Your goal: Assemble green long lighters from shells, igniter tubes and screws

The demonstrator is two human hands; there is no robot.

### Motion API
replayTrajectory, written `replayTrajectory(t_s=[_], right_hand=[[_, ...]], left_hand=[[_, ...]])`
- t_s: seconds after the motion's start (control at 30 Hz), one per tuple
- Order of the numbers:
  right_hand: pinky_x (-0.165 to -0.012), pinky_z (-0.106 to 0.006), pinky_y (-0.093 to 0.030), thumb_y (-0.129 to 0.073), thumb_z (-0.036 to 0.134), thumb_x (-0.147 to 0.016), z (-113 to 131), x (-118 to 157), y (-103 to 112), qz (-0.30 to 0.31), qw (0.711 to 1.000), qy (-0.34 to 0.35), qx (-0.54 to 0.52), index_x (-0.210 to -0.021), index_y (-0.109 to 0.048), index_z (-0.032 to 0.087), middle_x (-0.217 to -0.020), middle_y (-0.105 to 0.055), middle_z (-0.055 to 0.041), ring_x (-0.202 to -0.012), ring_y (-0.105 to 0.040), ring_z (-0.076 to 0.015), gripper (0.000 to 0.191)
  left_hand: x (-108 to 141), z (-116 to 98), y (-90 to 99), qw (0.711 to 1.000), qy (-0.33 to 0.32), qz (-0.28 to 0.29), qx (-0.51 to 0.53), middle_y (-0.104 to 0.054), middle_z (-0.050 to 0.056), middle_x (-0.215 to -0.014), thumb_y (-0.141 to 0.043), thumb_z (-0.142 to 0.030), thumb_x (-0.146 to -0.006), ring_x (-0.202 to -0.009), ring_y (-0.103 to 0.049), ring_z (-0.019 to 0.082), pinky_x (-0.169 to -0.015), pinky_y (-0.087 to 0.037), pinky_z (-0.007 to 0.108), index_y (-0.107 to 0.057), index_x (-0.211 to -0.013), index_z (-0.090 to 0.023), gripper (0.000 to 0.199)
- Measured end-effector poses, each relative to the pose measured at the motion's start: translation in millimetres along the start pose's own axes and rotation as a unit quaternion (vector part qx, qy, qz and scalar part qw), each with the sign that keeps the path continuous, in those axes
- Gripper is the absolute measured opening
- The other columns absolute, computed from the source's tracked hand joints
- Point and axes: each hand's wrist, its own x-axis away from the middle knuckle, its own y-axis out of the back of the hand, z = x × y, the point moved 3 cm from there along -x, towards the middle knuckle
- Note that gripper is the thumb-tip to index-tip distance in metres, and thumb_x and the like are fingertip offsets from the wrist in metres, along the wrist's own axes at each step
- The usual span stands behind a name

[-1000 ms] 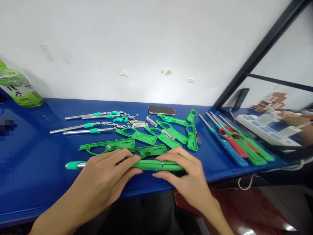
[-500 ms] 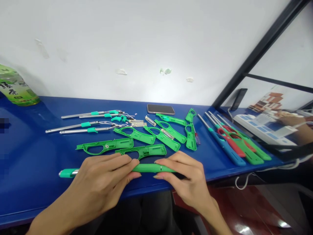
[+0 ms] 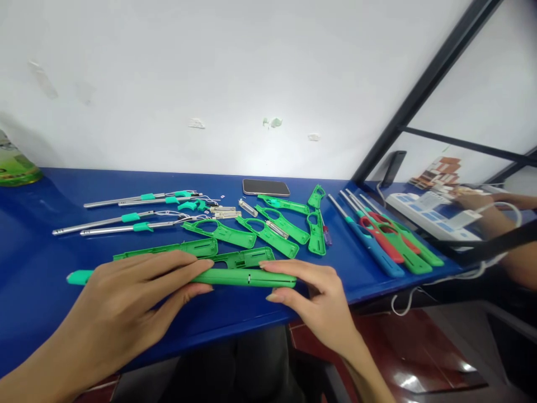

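A long-reach green lighter [image 3: 235, 277] lies level between my hands, its narrow seam side turned up and a small slot showing midway along the handle. My left hand [image 3: 146, 302] wraps round its front half and hides that part; the teal tip pokes out at the left. Thumb and fingers of my right hand [image 3: 314, 296] pinch the handle's right end. Just behind are green half shells [image 3: 247, 257], one partly covered by my left hand. Further back lie metal lighter tubes [image 3: 113, 228] with teal triggers and thin wires, and small clear fuel tanks [image 3: 248, 207].
A phone [image 3: 265, 187] lies by the wall. Right of the shells are a screwdriver [image 3: 327, 235] and several whole lighters [image 3: 384, 240] in blue, red and green. A green bottle [image 3: 17, 168] stands far left. Beyond the black frame [image 3: 419, 84] are a power strip [image 3: 428, 215] and another person's arm.
The lighter has shifted left with my left hand. My right hand now grips nearer its handle end, baring more of the handle. The whole view has shifted slightly.
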Motion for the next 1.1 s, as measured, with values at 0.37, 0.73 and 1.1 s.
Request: replayTrajectory(t_s=[0.37,0.73,1.1], right_hand=[[-0.095,-0.022,-0.065,-0.085,0.009,-0.092,2.6,2.0,1.6,0.02,0.999,0.042,-0.012,-0.117,-0.088,0.035,-0.117,-0.087,0.0055,-0.104,-0.085,-0.0177,0.036],[-0.097,-0.025,-0.065,-0.084,0.013,-0.094,1.5,1.8,-0.5,0.006,0.999,0.053,-0.011,-0.118,-0.088,0.035,-0.117,-0.087,0.0039,-0.108,-0.084,-0.0187,0.033],[-0.08,-0.03,-0.065,-0.092,0.028,-0.087,-3.5,-0.2,1.0,-0.02,0.998,-0.048,-0.043,-0.116,-0.083,0.029,-0.114,-0.086,-0.0031,-0.096,-0.081,-0.0212,0.03]], left_hand=[[1.0,3.6,-1.7,1.0,0.007,-0.001,0.022,-0.085,-0.003,-0.11,-0.066,-0.038,-0.109,-0.085,-0.084,0.019,-0.084,-0.072,0.033,-0.08,-0.119,-0.032,0.018],[9.0,6.3,-4.0,1.0,0.012,0.023,0.004,-0.084,-0.002,-0.113,-0.064,-0.041,-0.11,-0.089,-0.083,0.021,-0.085,-0.072,0.037,-0.077,-0.125,-0.033,0.022],[0.3,1.4,-3.8,0.997,0.049,0.048,-0.036,-0.08,-0.008,-0.108,-0.051,-0.05,-0.113,-0.077,-0.08,0.013,-0.062,-0.062,0.022,-0.075,-0.115,-0.033,0.029]])
